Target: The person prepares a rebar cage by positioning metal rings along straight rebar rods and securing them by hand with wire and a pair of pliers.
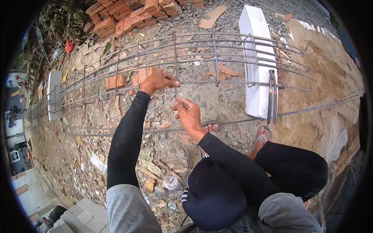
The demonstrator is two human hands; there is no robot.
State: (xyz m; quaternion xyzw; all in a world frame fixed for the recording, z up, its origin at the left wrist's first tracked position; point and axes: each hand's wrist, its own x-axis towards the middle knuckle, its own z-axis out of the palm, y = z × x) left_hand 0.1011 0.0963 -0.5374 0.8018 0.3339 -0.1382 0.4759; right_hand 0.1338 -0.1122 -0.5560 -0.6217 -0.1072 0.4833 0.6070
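A long rebar cage [216,58] of thin bars and square stirrups stretches across the view, propped on white blocks. My left hand [157,81] is closed at its near lower bar, thumb and fingertips pinched where a stirrup crosses. Just below and to the right, my right hand [188,114] hangs apart from the cage with fingers curled and thumb close to them. Anything between those fingers is too small to make out. Pincers [272,99] with long handles hang from the near bar, against the right-hand white block [254,101].
Loose straight bars [303,111] lie on the ground between my feet and the cage. Stacked red bricks [124,17] stand at the far left. Gravel, leaves and a crumpled plastic cup [171,182] litter the ground. Another white block [54,95] supports the cage's left part.
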